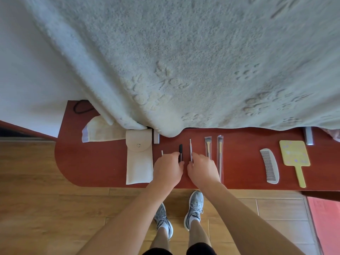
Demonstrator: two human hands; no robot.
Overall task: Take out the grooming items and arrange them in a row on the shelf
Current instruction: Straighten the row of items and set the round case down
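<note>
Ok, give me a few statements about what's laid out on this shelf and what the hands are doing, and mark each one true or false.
1. The comb lies between the sleeved brushes and the yellow mirror. True.
2. The left hand holds the comb. False: it pinches the black tool, well to the left of the comb.
3. The right hand pinches the thin metal tool at its near end. True.
4. The cream pouch lies with its flap open. False: the flap is folded shut, with its snap showing.
</note>
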